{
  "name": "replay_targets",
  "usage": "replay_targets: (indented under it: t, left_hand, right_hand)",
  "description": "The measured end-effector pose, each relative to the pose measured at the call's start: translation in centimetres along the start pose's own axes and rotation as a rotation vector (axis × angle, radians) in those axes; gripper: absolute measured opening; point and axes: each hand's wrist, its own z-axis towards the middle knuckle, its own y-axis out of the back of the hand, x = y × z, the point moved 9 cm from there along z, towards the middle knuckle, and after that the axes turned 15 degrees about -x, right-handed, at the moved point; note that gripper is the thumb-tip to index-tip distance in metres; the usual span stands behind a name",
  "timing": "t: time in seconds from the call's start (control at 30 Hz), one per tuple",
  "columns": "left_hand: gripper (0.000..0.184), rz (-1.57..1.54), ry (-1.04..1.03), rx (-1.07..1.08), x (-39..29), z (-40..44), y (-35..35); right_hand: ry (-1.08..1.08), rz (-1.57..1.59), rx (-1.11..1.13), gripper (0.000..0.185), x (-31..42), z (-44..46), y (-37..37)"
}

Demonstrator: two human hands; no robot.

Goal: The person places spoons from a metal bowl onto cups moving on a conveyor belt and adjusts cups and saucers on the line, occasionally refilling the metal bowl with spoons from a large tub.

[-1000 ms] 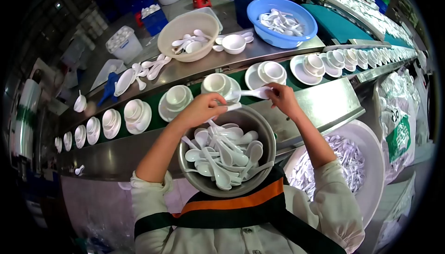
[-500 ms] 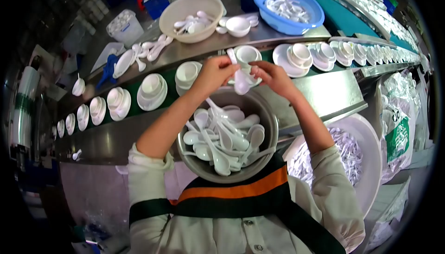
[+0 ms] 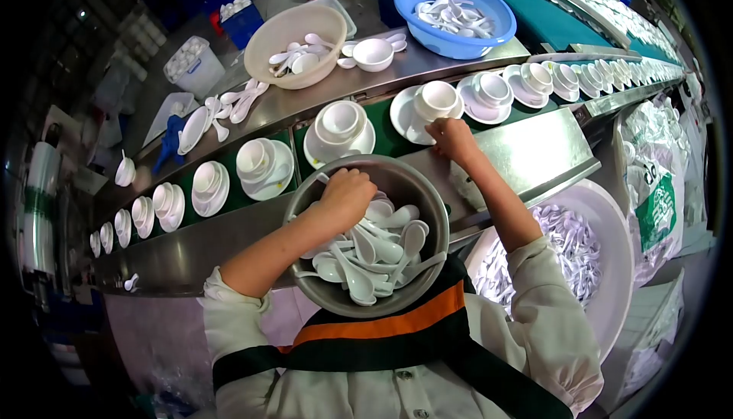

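Observation:
My left hand (image 3: 348, 194) is inside the rim of a metal bowl (image 3: 438, 216), its fingers closed among white spoons (image 3: 359, 262). One spoon handle shows at its fingertips, and the rest is hidden. Beyond the bowl's right side, my right hand (image 3: 453, 141) has curled fingers at the near edge of a crockery set. That set has a white bowl (image 3: 439, 100) on a saucer (image 3: 407, 117). Whatever those fingers pinch is hidden. To its left stands another set with a cup-like bowl (image 3: 340, 121).
Rows of crockery sets line the green belt (image 3: 296, 190). A beige basin (image 3: 263, 60) and a blue basin (image 3: 496, 37), both with spoons, stand on the far ledge. A large white tub (image 3: 611, 266) of wrapped pieces sits at right, beside a plastic sack (image 3: 653, 213).
My left hand has left the raised spoon and dropped into the metal bowl. My right hand has lowered beside a set. The crockery sets have shifted right along the belt.

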Motion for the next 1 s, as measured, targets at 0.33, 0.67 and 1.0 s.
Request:
replay_targets:
  t: [0.33,0.67,1.0]
  left_hand:
    - [0.014,-0.785,0.333,-0.227,1.2,3.8,6.2]
    - [0.01,0.067,0.103,0.226,-0.4,0.2,-2.0]
    - [0.012,-0.308,0.2,-0.211,1.5,1.9,5.8]
  right_hand:
    - [0.589,0.226,0.0,0.02,11.1,-7.0,3.8]
    - [-0.153,0.051,-0.191,0.018,-5.7,1.0,1.7]
    - [0.28,0.213,0.041,0.029,8.4,-5.0,3.6]
